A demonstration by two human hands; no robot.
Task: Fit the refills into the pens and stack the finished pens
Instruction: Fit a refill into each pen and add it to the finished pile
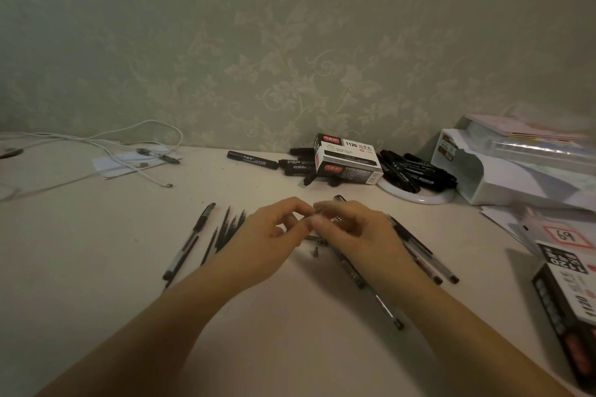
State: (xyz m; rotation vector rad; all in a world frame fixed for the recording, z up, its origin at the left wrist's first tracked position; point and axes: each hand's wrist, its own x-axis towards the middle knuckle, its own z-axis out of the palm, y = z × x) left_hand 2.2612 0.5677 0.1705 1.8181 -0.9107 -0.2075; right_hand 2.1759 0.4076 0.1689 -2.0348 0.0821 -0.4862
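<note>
Both hands meet above counter. Left hand and right hand, fingers curled, pinch 1 pen between them. Loose refills lie left; finished pens right.

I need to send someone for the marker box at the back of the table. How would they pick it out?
Start at the patterned wall and drop to the table's far edge. The marker box lies there among loose black markers, left of the white plate. Alone there, it shows "1120".
</note>
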